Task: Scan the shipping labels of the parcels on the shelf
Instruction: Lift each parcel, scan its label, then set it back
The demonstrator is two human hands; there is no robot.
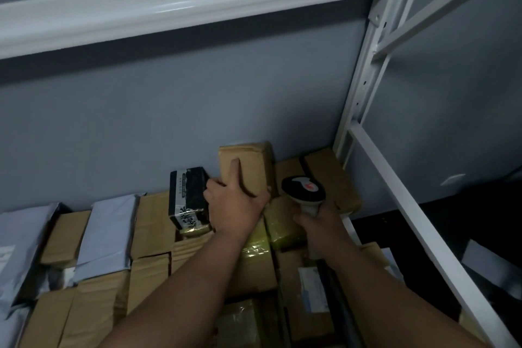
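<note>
A small brown cardboard parcel (248,162) stands tilted up against the grey back wall, above the other parcels. My left hand (236,203) grips it from the front, with the index finger stretched up its face and the thumb round its right edge. My right hand (316,224) grips the pale handle of a barcode scanner (303,190). The scanner's black-and-white head with a red mark sits just right of the held parcel. No shipping label shows on the held parcel's visible face.
A black-and-white printed box (189,196) stands left of my left hand. Brown cardboard parcels (154,223) and grey mailer bags (108,231) fill the shelf. A labelled parcel (312,288) lies under my right forearm. White shelf uprights (364,76) and a beam (180,2) frame the space.
</note>
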